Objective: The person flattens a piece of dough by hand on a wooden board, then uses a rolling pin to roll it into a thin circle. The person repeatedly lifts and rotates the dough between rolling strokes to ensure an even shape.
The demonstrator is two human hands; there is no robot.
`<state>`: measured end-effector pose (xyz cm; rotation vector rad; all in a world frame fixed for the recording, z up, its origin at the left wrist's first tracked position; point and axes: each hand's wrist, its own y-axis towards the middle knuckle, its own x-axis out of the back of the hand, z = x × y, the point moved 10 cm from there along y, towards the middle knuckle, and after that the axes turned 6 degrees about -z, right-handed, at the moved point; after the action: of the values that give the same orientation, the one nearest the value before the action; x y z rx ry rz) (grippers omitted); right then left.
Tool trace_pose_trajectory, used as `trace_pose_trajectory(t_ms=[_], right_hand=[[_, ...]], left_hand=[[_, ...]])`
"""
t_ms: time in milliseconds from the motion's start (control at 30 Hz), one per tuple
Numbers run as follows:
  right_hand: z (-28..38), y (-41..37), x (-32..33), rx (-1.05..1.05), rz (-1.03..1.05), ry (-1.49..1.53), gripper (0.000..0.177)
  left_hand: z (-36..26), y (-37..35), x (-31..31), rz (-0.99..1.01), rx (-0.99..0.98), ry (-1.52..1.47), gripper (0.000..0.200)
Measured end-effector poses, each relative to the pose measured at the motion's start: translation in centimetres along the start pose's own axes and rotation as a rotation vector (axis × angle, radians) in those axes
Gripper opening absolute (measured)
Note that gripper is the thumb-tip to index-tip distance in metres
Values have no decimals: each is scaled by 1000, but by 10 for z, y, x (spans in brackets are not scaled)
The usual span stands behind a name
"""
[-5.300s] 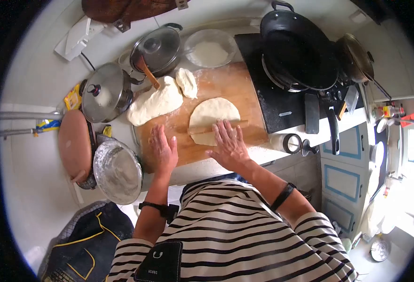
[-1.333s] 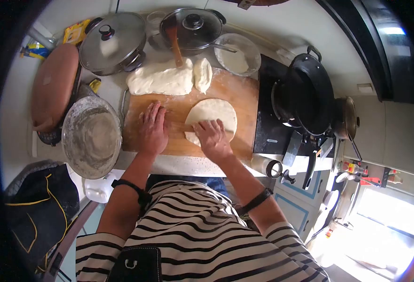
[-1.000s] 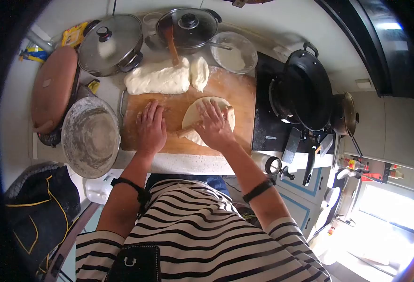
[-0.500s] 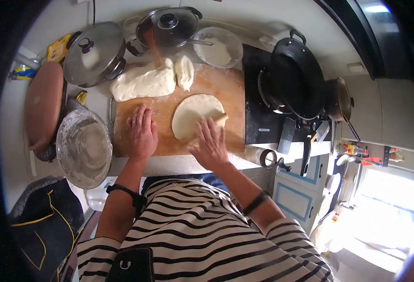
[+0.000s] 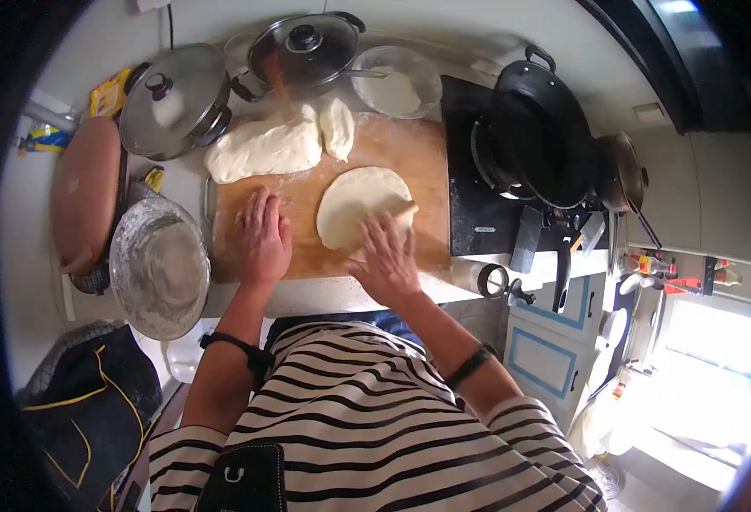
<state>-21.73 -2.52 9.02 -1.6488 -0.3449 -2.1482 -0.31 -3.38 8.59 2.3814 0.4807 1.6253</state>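
On the wooden board (image 5: pixel 298 205) lies a thin, round sheet of dough (image 5: pixel 350 200). My right hand (image 5: pixel 385 260) rests over a short wooden rolling pin (image 5: pixel 406 212) that crosses the near right part of the sheet. Its fingers are spread across the pin, not wrapped round it, and they hide most of it. My left hand (image 5: pixel 264 243) lies flat on the board's left side, fingers extended, holding nothing. A thick slab of dough (image 5: pixel 264 149) and a smaller strip of dough (image 5: pixel 338 130) sit at the board's far edge.
Left of the board stands a floury metal bowl (image 5: pixel 160 269). Lidded pans (image 5: pixel 303 51) and a glass bowl (image 5: pixel 397 81) stand behind. To the right, a large black wok (image 5: pixel 542 136) sits on the stove; a cleaver (image 5: pixel 525 241) and a jar (image 5: pixel 492 280) are near its front edge.
The whole view has shifted slightly. My right hand and the rolling pin are in nearly the same place on the dough, and my left hand stays flat on the board.
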Motion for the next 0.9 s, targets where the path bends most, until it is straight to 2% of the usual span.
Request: trace_pose_trajectory(t_ms=[133,267,367,400,500,533,633,733,833,900], right_hand=[[11,27,-3,28,-92,-6,77],[-9,-31,8,-35,72,47,75],[-18,-56,1,-10,208,-111,77],[-16,-50,12,16,71,-54,67],[-14,-23,15,96,-93,-38,51],[-10,-15,23,140,-213,-65,41],[-8,-1,24,188,-184,-48,38],[-11,8,34,58,-75,185,36],[-19,26,23,-87,-15,164,43],[-12,33,20,-105,-77,22,55]], left_hand=[[3,-1,-5,25,-3,-36,43],[4,-1,-7,41,11,-54,43],[3,-1,-7,61,15,3,43],[2,0,-6,56,7,-1,44],[0,2,-4,61,-5,-13,44],[1,1,-5,72,1,-16,44],[2,2,-5,76,11,-30,45],[4,-2,-10,29,2,-31,46],[5,-4,-10,23,-9,-12,47],[3,-2,-8,30,-14,-9,47]])
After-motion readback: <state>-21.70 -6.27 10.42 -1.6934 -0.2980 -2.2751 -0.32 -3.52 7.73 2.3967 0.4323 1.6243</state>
